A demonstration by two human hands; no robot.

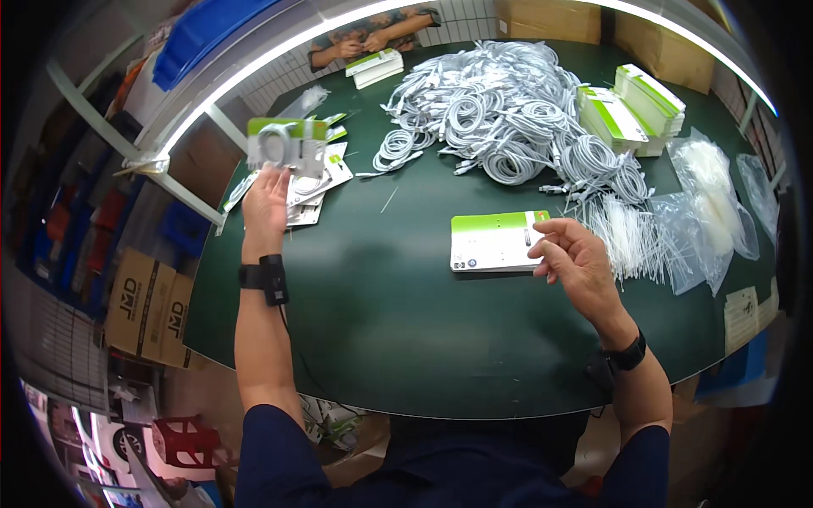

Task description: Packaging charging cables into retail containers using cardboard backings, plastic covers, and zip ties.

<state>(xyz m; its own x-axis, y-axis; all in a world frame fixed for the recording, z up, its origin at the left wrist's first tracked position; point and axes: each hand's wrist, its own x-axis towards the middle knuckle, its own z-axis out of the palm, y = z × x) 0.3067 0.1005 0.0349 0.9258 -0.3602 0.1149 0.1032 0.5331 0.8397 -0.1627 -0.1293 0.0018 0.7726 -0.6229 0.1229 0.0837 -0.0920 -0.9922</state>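
My left hand (pixel 268 203) is raised at the left of the table, its fingers at the lower edge of a green-and-white cable card (pixel 275 146) with a coiled grey cable on it. The card is somewhat blurred. Several similar carded cables (pixel 318 193) lie loosely beneath and behind it. My right hand (pixel 577 262) hovers at the right edge of a flat stack of green-and-white backing cards (pixel 491 241), fingers loosely bent and apart, with nothing seen in them. Close behind that hand lies a spread of thin white cable ties (pixel 622 241).
A large heap of coiled grey cables (pixel 500 110) fills the far middle of the dark green table (pixel 381 330). Card stacks (pixel 635 110) stand to its right, beside clear bags of ties (pixel 711 195). Across the table, another person's hands (pixel 364 42) work near a smaller card stack (pixel 375 69).
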